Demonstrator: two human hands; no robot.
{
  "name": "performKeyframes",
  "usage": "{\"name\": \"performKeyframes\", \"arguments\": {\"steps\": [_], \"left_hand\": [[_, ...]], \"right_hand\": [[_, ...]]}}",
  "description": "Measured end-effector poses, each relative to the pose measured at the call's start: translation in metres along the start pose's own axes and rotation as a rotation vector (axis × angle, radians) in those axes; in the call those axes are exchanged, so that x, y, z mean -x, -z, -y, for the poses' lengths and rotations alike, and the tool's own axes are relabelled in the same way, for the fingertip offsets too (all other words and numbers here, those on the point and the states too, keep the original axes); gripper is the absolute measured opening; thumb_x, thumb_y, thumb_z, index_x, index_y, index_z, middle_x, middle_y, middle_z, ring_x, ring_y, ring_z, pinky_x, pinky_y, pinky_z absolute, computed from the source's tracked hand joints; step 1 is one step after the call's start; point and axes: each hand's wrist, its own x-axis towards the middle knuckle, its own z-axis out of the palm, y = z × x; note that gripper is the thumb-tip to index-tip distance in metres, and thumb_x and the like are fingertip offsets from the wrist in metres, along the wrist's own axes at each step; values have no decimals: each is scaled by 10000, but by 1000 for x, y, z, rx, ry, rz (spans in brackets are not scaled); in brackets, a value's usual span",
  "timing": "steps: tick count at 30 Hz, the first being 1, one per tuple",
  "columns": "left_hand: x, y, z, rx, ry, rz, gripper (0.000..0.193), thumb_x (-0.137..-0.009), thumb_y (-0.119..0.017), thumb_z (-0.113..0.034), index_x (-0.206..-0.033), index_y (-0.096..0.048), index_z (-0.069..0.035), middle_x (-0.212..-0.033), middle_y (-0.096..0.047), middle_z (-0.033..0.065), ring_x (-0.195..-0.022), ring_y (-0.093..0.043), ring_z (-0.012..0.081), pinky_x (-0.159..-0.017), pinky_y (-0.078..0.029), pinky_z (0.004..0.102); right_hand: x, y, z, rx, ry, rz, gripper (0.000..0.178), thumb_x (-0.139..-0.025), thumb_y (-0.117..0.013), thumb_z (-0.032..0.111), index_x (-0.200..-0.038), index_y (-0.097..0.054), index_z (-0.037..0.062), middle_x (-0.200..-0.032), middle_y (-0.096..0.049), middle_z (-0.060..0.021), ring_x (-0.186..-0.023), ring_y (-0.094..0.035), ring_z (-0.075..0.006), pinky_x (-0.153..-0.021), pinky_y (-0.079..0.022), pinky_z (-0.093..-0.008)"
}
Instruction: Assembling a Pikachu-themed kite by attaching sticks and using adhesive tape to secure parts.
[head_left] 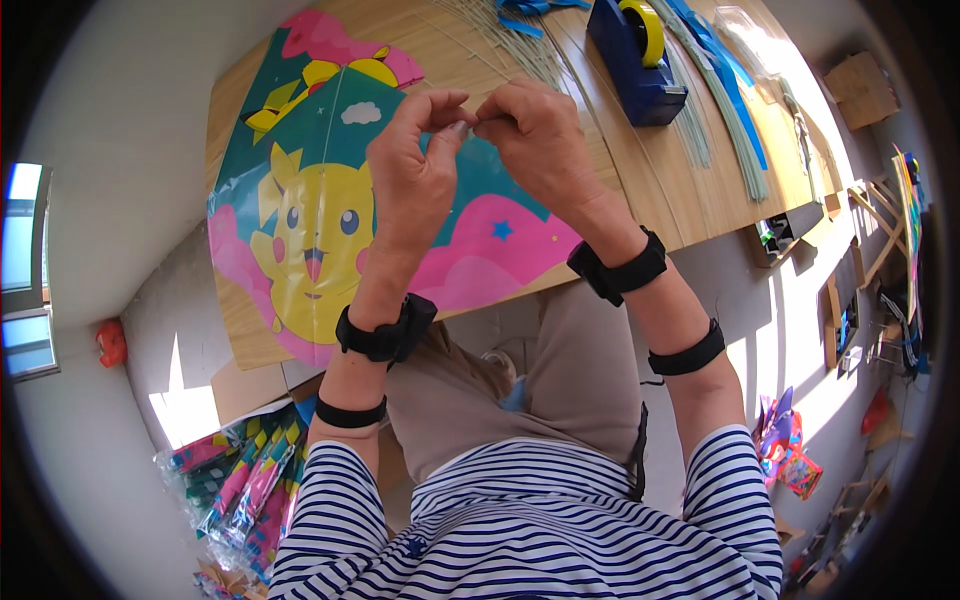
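A thin, shiny printed kite sail [325,235] lies on the wooden table, green and pink with a yellow cartoon figure. Above its right half, my left hand [412,175] is closed, with thumb and forefinger pinched together. My right hand [540,145] meets it fingertip to fingertip, its fingers curled in a pinch. Whatever sits between the two pinches is too small or hidden to make out. Both hands appear raised over the sail and cover part of it.
A dark blue tape dispenser [635,80] with a yellow roll stands right of my hands. Thin pale rods [740,160] and blue strips [715,55] lie beyond it. More rods [515,45] are at the far edge. Wrapped colourful packages [245,480] are piled at lower left.
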Motion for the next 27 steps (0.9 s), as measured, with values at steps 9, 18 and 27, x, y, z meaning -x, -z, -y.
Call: {"name": "performKeyframes", "arguments": {"steps": [9,18,27], "left_hand": [[-15,6,56,53,84,-70,293,-916,-601,30,-1205,-633,-2,-1146,-691,109,-1059,-648,136,-914,-514,286],[-29,-7,165,-610,-127,383,435,-948,-576,-84,-1380,-576,-140,-1502,-491,103,-1437,-379,335,-1187,-262,511],[-23,-12,178,-605,-196,344,412,-964,-565,-126,-1376,-570,-148,-1496,-496,77,-1429,-391,316,-1182,-249,540]], "right_hand": [[5,4,-10,1,10,-9,47,-746,-677,21,-712,-645,22,-770,-637,-123,-819,-608,-333,-722,-481,-426],[20,19,-20,24,-22,11,60,-747,-683,0,-744,-626,19,-778,-630,-114,-799,-595,-323,-714,-465,-414],[109,130,-32,-146,-487,-110,34,-850,-679,-22,-877,-664,-8,-811,-633,-11,-795,-582,-108,-730,-463,-247]]}}
